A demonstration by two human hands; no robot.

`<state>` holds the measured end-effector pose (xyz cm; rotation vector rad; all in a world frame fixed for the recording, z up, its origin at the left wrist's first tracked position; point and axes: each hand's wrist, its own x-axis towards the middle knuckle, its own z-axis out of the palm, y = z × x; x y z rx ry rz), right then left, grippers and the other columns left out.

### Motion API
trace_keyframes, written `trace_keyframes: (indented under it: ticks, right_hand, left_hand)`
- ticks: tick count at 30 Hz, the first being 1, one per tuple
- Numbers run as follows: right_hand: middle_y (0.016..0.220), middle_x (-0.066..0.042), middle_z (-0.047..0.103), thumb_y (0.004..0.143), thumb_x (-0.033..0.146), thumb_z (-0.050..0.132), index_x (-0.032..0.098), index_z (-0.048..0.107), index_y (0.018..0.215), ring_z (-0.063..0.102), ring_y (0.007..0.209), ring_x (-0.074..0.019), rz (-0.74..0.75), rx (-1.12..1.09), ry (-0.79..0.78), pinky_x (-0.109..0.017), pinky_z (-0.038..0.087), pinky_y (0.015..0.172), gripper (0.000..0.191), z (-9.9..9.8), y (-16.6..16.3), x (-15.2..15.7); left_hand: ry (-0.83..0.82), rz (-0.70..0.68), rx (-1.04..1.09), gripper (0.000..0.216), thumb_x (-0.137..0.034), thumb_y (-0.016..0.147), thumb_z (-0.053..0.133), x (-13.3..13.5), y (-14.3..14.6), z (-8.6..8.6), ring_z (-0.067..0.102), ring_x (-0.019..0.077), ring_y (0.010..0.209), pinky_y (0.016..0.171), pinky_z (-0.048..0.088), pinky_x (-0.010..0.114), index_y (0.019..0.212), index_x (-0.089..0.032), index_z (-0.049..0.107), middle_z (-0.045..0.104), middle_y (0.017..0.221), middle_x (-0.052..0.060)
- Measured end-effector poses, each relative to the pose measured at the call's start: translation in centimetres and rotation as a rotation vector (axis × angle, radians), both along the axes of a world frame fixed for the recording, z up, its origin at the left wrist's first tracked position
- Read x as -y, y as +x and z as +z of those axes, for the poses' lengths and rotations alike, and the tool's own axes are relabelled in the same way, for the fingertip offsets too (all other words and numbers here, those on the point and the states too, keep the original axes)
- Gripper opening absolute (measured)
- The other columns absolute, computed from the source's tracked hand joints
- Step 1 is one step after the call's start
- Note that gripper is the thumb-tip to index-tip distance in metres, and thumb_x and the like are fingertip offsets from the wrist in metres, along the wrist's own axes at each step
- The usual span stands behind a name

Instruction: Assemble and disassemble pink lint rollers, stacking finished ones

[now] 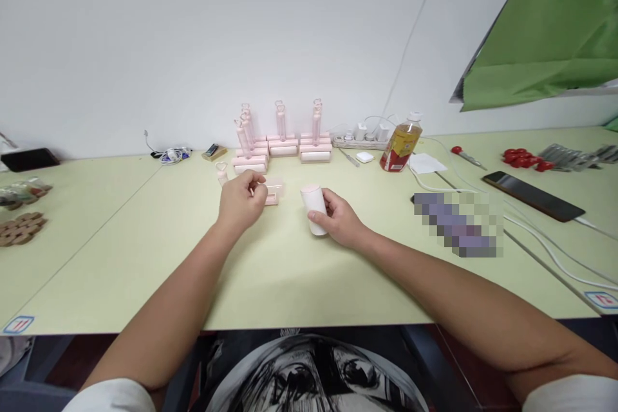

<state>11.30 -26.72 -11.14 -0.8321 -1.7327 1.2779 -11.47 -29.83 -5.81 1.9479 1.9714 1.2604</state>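
Note:
My right hand is wrapped around a white cylinder-shaped roll, which stands slightly tilted above the table; the roll looks like lint roller paper. My left hand is raised to the left, its fingers curled in toward the thumb. Whatever may be between those fingertips is hidden. Just behind and beside it lies a pink piece with a clear cover, partly covered by the hand. A pink handle with a loop end shows beyond the left hand's knuckles.
Several pink lint rollers with upright handles stand along the wall. A drink bottle and a power strip are right of them. Farther right lie a phone, white cables and red-handled parts. Brown pieces lie far left.

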Motion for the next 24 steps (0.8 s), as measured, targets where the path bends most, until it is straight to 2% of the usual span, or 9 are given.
trace_keyframes:
  ticks: [3,4,6,9,14,16,18,21,24]
  right_hand:
    - [0.088,-0.001,0.058,0.078,0.041,0.068,0.021,0.044,0.127,0.052,0.073,-0.0161,-0.019,-0.032,-0.016,-0.028,0.042,0.063,0.058,-0.1,0.1,0.0]
    - [0.089,-0.001,0.058,0.079,0.041,0.068,0.023,0.039,0.134,0.053,0.073,-0.0162,-0.034,-0.029,-0.017,-0.028,0.043,0.063,0.065,-0.1,0.2,0.0]
    - [0.092,-0.001,0.058,0.08,0.04,0.067,0.025,0.031,0.143,0.055,0.074,-0.0165,-0.064,-0.019,-0.011,-0.029,0.045,0.064,0.075,0.0,0.3,0.0]
    - [0.098,-0.003,0.058,0.081,0.04,0.067,0.027,0.027,0.148,0.057,0.077,-0.0171,-0.08,-0.017,-0.004,-0.03,0.047,0.066,0.079,0.0,0.3,0.1]
    - [0.093,-0.001,0.058,0.079,0.04,0.068,0.026,0.038,0.138,0.057,0.076,-0.0169,-0.077,-0.039,-0.015,-0.03,0.046,0.065,0.068,-0.2,0.1,0.0]
    - [0.09,-0.001,0.058,0.078,0.041,0.068,0.025,0.041,0.131,0.056,0.074,-0.0167,-0.092,-0.046,-0.027,-0.03,0.046,0.063,0.062,-0.2,0.0,0.0]
    - [0.085,0.0,0.058,0.077,0.042,0.067,0.024,0.044,0.122,0.055,0.071,-0.0165,-0.131,-0.048,-0.032,-0.03,0.044,0.061,0.054,0.0,-0.1,-0.1]
    - [0.08,0.002,0.057,0.077,0.044,0.065,0.023,0.046,0.11,0.053,0.068,-0.0162,-0.199,-0.054,-0.026,-0.03,0.043,0.06,0.044,0.4,-0.1,-0.1]
    - [0.078,0.002,0.056,0.077,0.046,0.063,0.024,0.045,0.106,0.052,0.067,-0.0162,-0.23,-0.066,-0.051,-0.029,0.043,0.058,0.04,0.8,0.0,-0.2]
  left_hand:
    - [-0.445,0.059,-0.246,0.016,-0.03,0.074,0.053,-0.5,-1.1,0.7,0.057,0.0213,0.06,0.057,0.038,0.031,0.064,-0.02,0.061,0.064,0.064,0.006]
    - [-0.541,0.062,-0.312,0.017,-0.031,0.073,0.054,-0.6,-1.3,0.7,0.058,0.0224,0.06,0.056,0.037,0.032,0.062,-0.02,0.061,0.065,0.064,0.007]
    - [-0.625,0.051,-0.394,0.014,-0.033,0.069,0.058,-0.6,-1.4,0.4,0.058,0.0228,0.059,0.055,0.037,0.031,0.062,-0.02,0.06,0.066,0.067,0.009]
    - [-0.667,0.01,-0.443,0.012,-0.03,0.064,0.061,-0.7,-1.3,-0.3,0.058,0.0215,0.059,0.055,0.036,0.029,0.06,-0.02,0.058,0.067,0.068,0.009]
    - [-0.641,-0.059,-0.464,0.011,-0.022,0.064,0.059,-0.7,-0.9,-1.1,0.059,0.0227,0.063,0.055,0.036,0.03,0.053,-0.019,0.056,0.067,0.069,0.011]
    - [-0.608,-0.191,-0.391,0.013,-0.024,0.067,0.06,-0.5,-0.5,-1.2,0.058,0.0217,0.062,0.054,0.036,0.029,0.054,-0.02,0.057,0.066,0.066,0.008]
    - [-0.572,-0.399,-0.261,0.017,-0.032,0.073,0.059,-0.1,0.0,-1.0,0.059,0.0206,0.064,0.055,0.04,0.029,0.061,-0.021,0.062,0.066,0.068,0.006]
    - [-0.451,-0.64,-0.101,0.024,-0.042,0.081,0.058,0.6,0.6,-0.5,0.064,0.02,0.079,0.066,0.047,0.03,0.072,-0.021,0.065,0.069,0.098,0.007]
    - [-0.382,-0.689,0.002,0.025,-0.043,0.086,0.057,0.8,0.9,-0.3,0.064,0.0186,0.087,0.071,0.049,0.03,0.075,-0.021,0.063,0.063,0.123,0.008]
